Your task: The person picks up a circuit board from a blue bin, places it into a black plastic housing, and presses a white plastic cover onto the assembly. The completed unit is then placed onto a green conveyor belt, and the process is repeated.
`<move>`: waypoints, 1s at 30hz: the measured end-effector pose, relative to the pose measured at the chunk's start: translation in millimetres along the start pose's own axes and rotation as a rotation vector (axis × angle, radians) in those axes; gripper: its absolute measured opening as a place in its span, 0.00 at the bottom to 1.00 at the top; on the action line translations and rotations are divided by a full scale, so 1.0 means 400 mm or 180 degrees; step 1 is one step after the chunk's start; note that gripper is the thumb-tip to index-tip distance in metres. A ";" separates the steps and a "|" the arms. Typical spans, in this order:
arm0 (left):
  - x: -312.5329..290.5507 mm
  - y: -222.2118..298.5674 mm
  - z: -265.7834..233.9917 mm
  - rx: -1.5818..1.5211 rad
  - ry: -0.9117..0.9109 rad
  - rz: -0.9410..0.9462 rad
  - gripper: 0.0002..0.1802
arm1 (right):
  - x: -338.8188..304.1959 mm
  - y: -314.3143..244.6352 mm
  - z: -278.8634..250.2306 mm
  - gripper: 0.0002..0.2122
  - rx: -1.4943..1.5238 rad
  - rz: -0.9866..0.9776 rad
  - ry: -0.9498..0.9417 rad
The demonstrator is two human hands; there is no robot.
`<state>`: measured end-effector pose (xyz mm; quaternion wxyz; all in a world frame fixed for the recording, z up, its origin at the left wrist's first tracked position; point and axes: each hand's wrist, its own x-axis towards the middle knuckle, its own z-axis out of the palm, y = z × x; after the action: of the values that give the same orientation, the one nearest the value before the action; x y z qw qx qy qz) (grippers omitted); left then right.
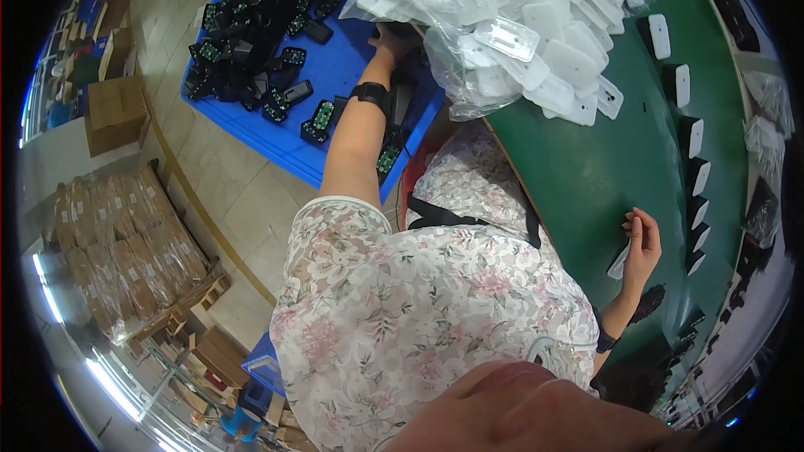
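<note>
My left arm stretches into a blue plastic bin [276,136]. At the bin's far right side, beside dark parts, is my left hand [392,42]; its fingertips are hidden, so its grip does not show. Black plastic housings [243,59], some with green circuit boards [322,115], lie heaped at the bin's left and scattered elsewhere in it. Over the green table [578,176], my right hand [643,244] has loosely bent fingers, somewhat apart, with nothing seen in them. A white plate-like piece [619,261] lies just beside it, partly covered by the hand.
A clear bag of white plastic covers [536,33] sits on the table corner next to the bin. Several black-and-white units [693,137] stand in a row along the table's right side. Wrapped cartons [126,251] rest on a pallet at left.
</note>
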<state>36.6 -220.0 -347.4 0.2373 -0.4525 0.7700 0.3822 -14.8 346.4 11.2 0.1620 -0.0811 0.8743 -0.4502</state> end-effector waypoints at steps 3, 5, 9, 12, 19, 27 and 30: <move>0.054 -0.140 -0.015 0.0727 0.0465 0.0353 0.57 | 0.027 -0.025 0.027 0.09 0.0193 -0.0150 -0.0136; 0.050 -0.123 0.110 0.0098 0.0858 0.1425 0.46 | 0.014 0.019 0.015 0.09 0.0339 0.0039 0.0011; -0.122 0.316 0.378 -0.0037 -0.0094 0.2477 0.44 | -0.022 -0.022 0.000 0.08 0.0382 -0.0004 0.0366; -0.259 0.540 0.536 -0.0040 -0.0748 0.3178 0.42 | -0.035 -0.019 0.003 0.08 0.0779 -0.0258 0.0492; -0.387 0.667 0.703 0.0202 -0.1829 0.3907 0.38 | -0.097 0.035 -0.029 0.07 0.1074 -0.0557 0.0857; -0.207 0.476 0.467 -0.0116 -0.1622 0.3388 0.34 | -0.151 0.065 -0.043 0.07 0.1168 -0.0541 0.1245; -0.192 0.391 0.306 -0.0370 -0.1347 0.3092 0.33 | -0.155 0.079 -0.037 0.07 0.1218 -0.0542 0.1312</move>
<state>-61.7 -35.4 -307.1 0.1577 0.0307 0.8037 0.5730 38.0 393.9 6.7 -0.0450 -0.0290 0.7781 -0.6259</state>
